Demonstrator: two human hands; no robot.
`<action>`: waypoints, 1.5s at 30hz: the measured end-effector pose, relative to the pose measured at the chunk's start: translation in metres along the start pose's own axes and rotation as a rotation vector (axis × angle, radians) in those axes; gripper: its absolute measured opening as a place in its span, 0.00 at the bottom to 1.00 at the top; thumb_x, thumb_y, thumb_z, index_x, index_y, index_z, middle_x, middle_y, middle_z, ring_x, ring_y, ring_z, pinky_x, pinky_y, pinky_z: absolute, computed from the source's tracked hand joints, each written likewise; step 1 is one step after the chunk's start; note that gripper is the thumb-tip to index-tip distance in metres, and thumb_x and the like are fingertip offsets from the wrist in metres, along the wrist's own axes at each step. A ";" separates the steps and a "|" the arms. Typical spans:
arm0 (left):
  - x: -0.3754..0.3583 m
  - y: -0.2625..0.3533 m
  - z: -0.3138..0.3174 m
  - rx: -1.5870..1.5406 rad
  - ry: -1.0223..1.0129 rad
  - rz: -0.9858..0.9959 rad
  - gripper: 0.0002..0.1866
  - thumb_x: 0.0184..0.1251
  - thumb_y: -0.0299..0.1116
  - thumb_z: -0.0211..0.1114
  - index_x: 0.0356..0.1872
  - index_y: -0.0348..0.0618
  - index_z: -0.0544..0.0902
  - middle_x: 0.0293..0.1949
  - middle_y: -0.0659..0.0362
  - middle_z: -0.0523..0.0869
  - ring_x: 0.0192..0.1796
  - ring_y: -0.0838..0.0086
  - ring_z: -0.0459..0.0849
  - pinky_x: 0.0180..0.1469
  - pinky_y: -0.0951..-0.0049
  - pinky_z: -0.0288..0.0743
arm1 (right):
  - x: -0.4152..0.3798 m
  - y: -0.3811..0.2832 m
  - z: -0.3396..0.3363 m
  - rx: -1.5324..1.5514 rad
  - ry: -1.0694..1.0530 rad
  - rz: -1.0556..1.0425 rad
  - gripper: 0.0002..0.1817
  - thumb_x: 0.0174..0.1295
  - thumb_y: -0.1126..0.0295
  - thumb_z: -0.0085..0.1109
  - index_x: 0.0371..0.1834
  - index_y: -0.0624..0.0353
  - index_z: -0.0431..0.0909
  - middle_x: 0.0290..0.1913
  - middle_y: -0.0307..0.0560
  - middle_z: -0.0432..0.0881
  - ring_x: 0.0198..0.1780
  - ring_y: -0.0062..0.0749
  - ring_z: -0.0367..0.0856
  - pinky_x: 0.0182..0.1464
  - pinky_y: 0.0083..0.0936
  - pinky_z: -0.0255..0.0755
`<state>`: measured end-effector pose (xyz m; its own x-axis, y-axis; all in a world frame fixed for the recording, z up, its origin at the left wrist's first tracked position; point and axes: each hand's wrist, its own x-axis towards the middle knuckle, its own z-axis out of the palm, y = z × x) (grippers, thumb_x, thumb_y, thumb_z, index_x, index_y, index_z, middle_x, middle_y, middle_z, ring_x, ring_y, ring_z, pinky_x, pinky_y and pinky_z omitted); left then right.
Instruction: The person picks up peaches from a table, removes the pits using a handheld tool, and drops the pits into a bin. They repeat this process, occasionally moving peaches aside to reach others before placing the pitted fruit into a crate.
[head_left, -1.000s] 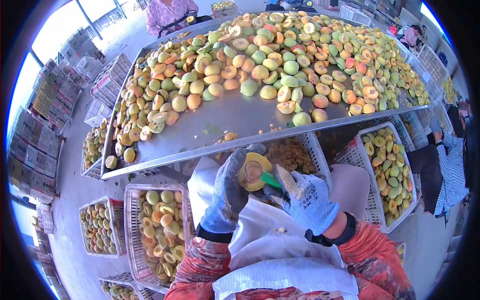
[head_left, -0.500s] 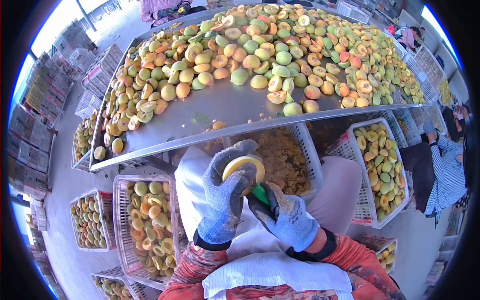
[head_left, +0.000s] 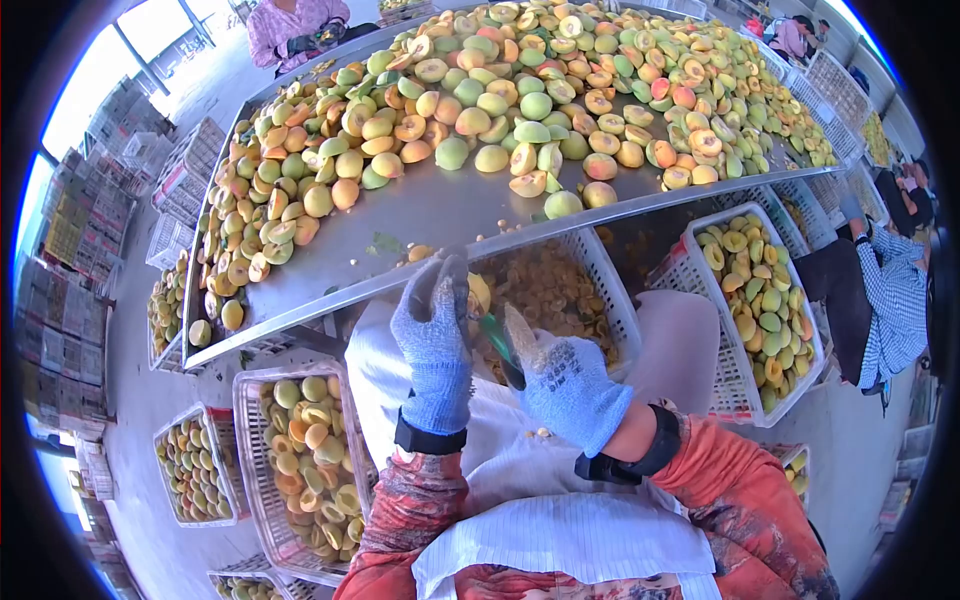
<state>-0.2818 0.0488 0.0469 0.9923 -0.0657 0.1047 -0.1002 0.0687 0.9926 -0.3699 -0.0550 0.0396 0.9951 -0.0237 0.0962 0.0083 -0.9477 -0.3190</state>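
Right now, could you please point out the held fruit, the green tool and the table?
Held fruit (head_left: 480, 294): head view, on its visible yellow side.
Green tool (head_left: 493, 332): head view, on its green part.
Table (head_left: 328, 260): head view, on its bare metal top.

Metal table (head_left: 400, 215), halved fruit (head_left: 535, 106) heaped across most of the surface, leaf fragment (head_left: 384, 243), pale scraps (head_left: 420, 252) near front edge.

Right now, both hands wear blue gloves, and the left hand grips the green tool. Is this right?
Not quite: the right hand grips the green tool, not the left hand; the head view shows it. Both hands do wear blue gloves.
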 end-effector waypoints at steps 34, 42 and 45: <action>0.044 -0.015 -0.017 0.347 -0.654 -0.117 0.11 0.61 0.33 0.60 0.37 0.36 0.84 0.30 0.59 0.84 0.30 0.79 0.79 0.34 0.79 0.73 | 0.010 0.024 0.001 0.674 -0.535 0.221 0.25 0.54 0.65 0.61 0.52 0.63 0.66 0.37 0.57 0.77 0.35 0.44 0.80 0.38 0.32 0.73; 0.023 -0.031 -0.003 0.083 -0.263 -0.035 0.09 0.62 0.26 0.58 0.39 0.32 0.83 0.35 0.56 0.86 0.36 0.78 0.82 0.41 0.78 0.75 | 0.003 0.005 -0.006 1.357 -0.371 0.254 0.23 0.54 0.66 0.64 0.51 0.59 0.67 0.36 0.43 0.74 0.20 0.20 0.71 0.18 0.18 0.67; 0.030 -0.037 -0.002 0.356 -0.266 0.088 0.10 0.62 0.27 0.60 0.40 0.32 0.82 0.37 0.54 0.85 0.39 0.78 0.82 0.43 0.77 0.75 | 0.008 0.007 -0.013 1.531 -0.512 0.405 0.21 0.54 0.67 0.64 0.49 0.58 0.67 0.27 0.40 0.73 0.16 0.19 0.68 0.15 0.18 0.64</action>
<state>-0.2482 0.0466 0.0129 0.9306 -0.3312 0.1559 -0.2482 -0.2578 0.9338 -0.3634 -0.0659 0.0508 0.8815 0.2193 -0.4180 -0.4665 0.2691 -0.8426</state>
